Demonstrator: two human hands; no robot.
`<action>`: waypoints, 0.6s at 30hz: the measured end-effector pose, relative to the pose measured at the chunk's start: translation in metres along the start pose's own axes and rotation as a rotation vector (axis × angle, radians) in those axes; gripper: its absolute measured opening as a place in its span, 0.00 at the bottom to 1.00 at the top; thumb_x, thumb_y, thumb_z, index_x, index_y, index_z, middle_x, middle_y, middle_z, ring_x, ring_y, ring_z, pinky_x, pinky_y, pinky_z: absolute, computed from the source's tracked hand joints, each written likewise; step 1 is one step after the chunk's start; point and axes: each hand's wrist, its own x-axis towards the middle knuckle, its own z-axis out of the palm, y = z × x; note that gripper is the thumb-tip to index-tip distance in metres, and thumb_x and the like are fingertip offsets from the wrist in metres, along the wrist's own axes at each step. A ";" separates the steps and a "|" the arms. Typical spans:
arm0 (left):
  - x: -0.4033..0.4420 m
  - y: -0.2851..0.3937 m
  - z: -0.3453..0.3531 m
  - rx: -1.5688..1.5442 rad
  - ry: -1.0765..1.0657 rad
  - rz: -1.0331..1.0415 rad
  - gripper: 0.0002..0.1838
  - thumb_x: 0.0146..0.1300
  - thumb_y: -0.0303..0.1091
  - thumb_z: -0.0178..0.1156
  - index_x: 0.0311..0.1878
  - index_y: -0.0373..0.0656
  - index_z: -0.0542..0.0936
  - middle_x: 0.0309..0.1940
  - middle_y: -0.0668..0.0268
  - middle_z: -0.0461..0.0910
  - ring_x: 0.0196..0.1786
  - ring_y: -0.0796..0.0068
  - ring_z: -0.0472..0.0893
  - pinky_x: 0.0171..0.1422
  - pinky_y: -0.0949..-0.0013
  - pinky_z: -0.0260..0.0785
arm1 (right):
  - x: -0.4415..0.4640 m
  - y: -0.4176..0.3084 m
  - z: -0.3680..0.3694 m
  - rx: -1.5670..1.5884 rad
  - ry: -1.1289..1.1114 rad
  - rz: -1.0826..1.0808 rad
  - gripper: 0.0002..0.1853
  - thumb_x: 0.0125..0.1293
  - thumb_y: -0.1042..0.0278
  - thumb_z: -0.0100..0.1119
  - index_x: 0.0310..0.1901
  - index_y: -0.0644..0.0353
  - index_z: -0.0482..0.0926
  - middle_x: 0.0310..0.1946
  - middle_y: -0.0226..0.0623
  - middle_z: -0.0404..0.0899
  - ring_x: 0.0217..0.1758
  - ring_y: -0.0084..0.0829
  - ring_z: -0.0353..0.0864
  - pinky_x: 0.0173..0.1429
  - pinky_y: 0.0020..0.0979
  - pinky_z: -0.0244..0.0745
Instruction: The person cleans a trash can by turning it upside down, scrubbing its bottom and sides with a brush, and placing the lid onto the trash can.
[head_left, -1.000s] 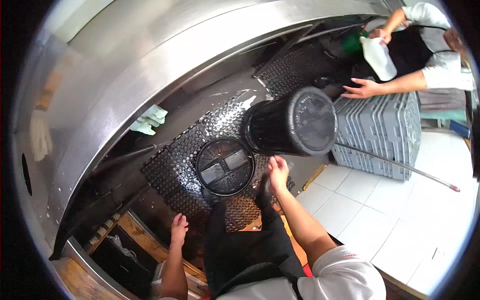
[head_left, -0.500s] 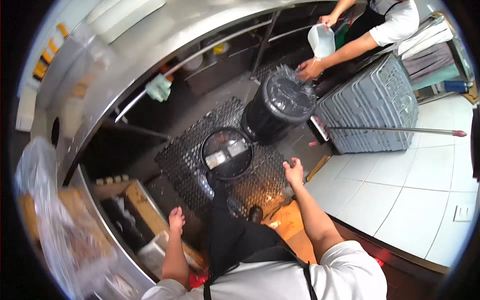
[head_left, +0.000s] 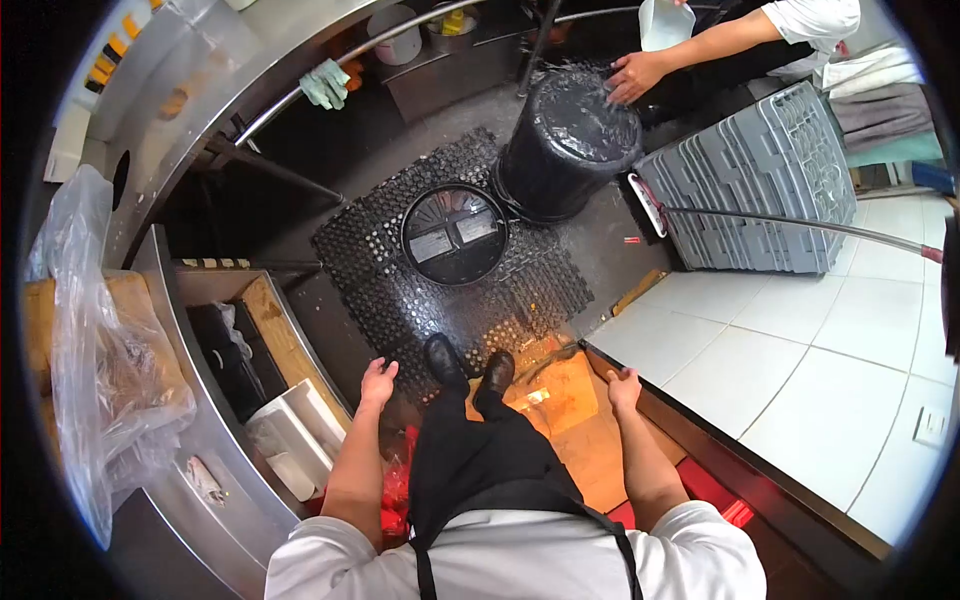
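My left hand [head_left: 378, 382] hangs in the air beside the steel counter, fingers apart and holding nothing. On the other side, my right hand [head_left: 623, 388] is near the edge of the white tiled wall, loosely curled with a gap between thumb and fingers, and no object shows in it. Beyond my shoes, a round black lid-like disc [head_left: 450, 264] with two pale rectangles lies on the black perforated rubber mat [head_left: 350, 262]. Behind it a wet black bin [head_left: 555, 180] stands with its closed end up. A co-worker's hand [head_left: 637, 76] is at that end; a white pitcher [head_left: 664, 24] is beside it.
Stacked grey crates [head_left: 740, 190] stand at the right, with a long-handled tool [head_left: 800, 222] in front of them. Flattened cardboard [head_left: 560, 395] lies under my feet. At left are the steel counter [head_left: 215, 430], a plastic bag [head_left: 110, 370] and a white container [head_left: 300, 430].
The view has shifted, and the disc and bin appear higher in it. My right hand has come back closer to my body. The co-worker's pitcher is now partly cut off at the top.
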 end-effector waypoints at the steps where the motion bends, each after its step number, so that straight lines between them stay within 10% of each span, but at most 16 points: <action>1: -0.002 0.004 -0.002 0.062 -0.016 0.021 0.34 0.67 0.49 0.67 0.70 0.39 0.73 0.66 0.48 0.77 0.68 0.57 0.77 0.72 0.61 0.67 | -0.004 0.002 0.003 -0.018 -0.017 0.026 0.28 0.60 0.56 0.73 0.58 0.62 0.78 0.56 0.55 0.81 0.62 0.49 0.79 0.64 0.42 0.74; 10: -0.003 -0.020 -0.031 0.053 0.036 -0.125 0.34 0.66 0.49 0.68 0.70 0.39 0.73 0.64 0.48 0.78 0.68 0.57 0.77 0.71 0.60 0.68 | -0.025 -0.037 0.009 0.029 -0.026 -0.208 0.30 0.60 0.55 0.72 0.60 0.61 0.75 0.54 0.60 0.77 0.65 0.56 0.71 0.70 0.46 0.66; 14: 0.004 0.007 -0.033 -0.229 0.036 -0.365 0.37 0.67 0.46 0.69 0.73 0.39 0.68 0.59 0.52 0.82 0.52 0.66 0.84 0.60 0.62 0.74 | -0.005 -0.039 0.009 0.101 0.049 -0.155 0.28 0.61 0.53 0.72 0.57 0.62 0.78 0.54 0.58 0.79 0.62 0.54 0.75 0.67 0.44 0.70; 18: 0.021 0.033 -0.010 -0.148 -0.050 -0.162 0.36 0.68 0.44 0.68 0.74 0.39 0.67 0.51 0.57 0.85 0.43 0.71 0.82 0.53 0.65 0.75 | 0.038 -0.031 0.026 0.374 -0.011 -0.005 0.28 0.66 0.48 0.68 0.56 0.64 0.79 0.55 0.50 0.82 0.58 0.45 0.82 0.64 0.43 0.73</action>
